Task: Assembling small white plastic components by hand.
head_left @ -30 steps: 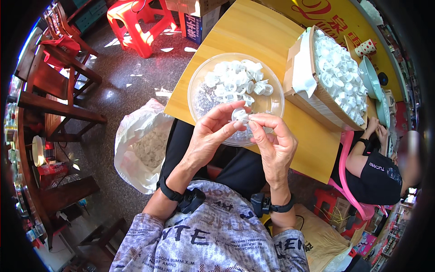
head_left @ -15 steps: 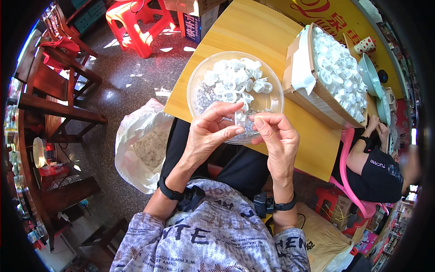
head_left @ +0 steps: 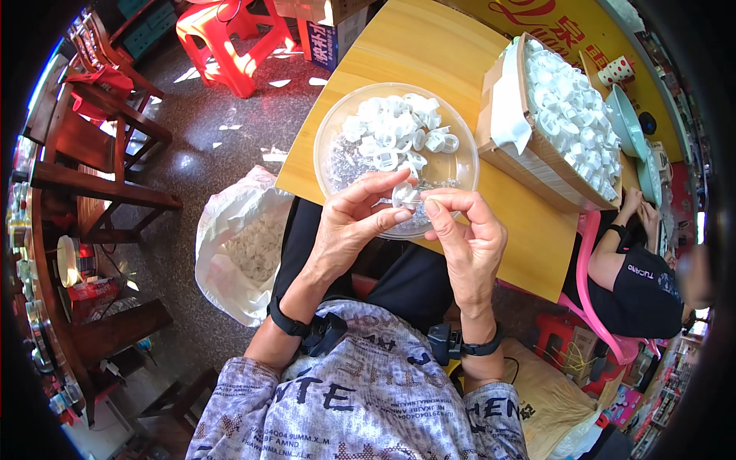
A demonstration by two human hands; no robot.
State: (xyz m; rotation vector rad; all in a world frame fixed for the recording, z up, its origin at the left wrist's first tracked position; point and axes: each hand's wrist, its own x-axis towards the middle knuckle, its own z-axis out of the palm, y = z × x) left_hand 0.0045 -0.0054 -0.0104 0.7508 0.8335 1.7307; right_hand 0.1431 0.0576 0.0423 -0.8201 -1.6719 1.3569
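My left hand (head_left: pixel 354 212) pinches a small white plastic ring-shaped part (head_left: pixel 403 195) between thumb and forefinger, over the near side of a round clear tub (head_left: pixel 320 157). Close beside it, my right hand (head_left: pixel 465 224) is closed, thumb against forefinger, on a thin pin-like piece (head_left: pixel 416 202) that points at the white part. Whether the two touch, I cannot tell. In the tub lies a heap of similar white plastic parts (head_left: pixel 389 132), with many tiny silvery bits (head_left: pixel 337 162) around them. My fingers hide some of the tub's near side.
The tub stands on a yellow wooden table (head_left: pixel 406 42). A cardboard box (head_left: pixel 506 157) heaped with white parts is at right. A white sack (head_left: pixel 212 230) of pale pieces sits on the floor at left. Another person (head_left: pixel 632 280) sits at far right. A red stool (head_left: pixel 230 38) stands beyond.
The white part has turned between my left fingers and now shows a rounder face. My right fingers have shifted slightly left, and the thin piece shows more clearly.
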